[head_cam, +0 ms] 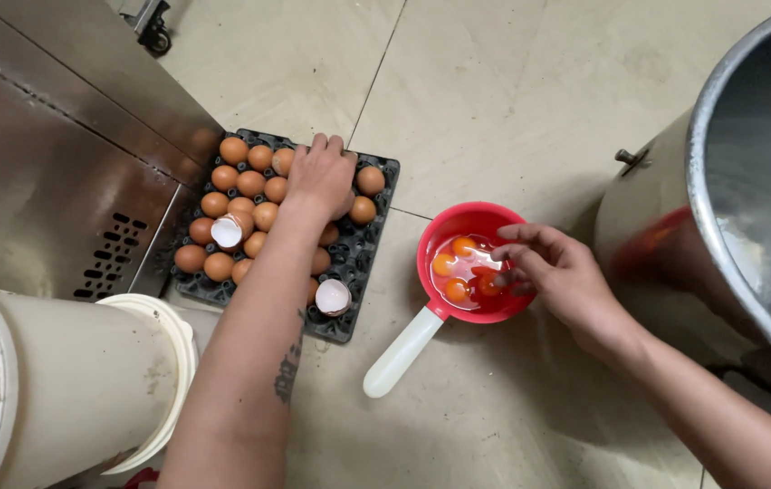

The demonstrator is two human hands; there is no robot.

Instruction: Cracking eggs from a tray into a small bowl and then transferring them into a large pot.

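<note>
Nearest the camera, lower left: a cream plastic bucket (68,389) lying on its side on the tiled floor (512,81), its rim just beside the egg tray. Egg tray (376,237): dark, moulded, resting on the floor against a stainless steel cabinet (50,172) with vent slots. Most of its cups hold brown eggs (239,184); two broken eggshell halves sit in it, one (226,233) among the eggs on the left side and one (333,296) at the near right corner. Several cups along the right side stand bare.

Left hand (320,177): forearm stretched across the tray, palm down, fingers curled over the eggs at the far edge. Whether it grips an egg cannot be told, since the hand hides what lies beneath it.

Red scoop bowl (469,220): a round red plastic dipper with a white handle (401,352) pointing toward the camera, standing on the floor just right of the tray. It holds several raw orange yolks (458,290) in clear white.

Right hand (544,267): poised at the bowl's right rim, fingers loosely spread and bent, fingertips reaching over the yolks; nothing is visibly held.

Right edge: a large metal pot (747,208) with a side lug, standing near the bowl; a red reflection shows on its outer wall.
</note>
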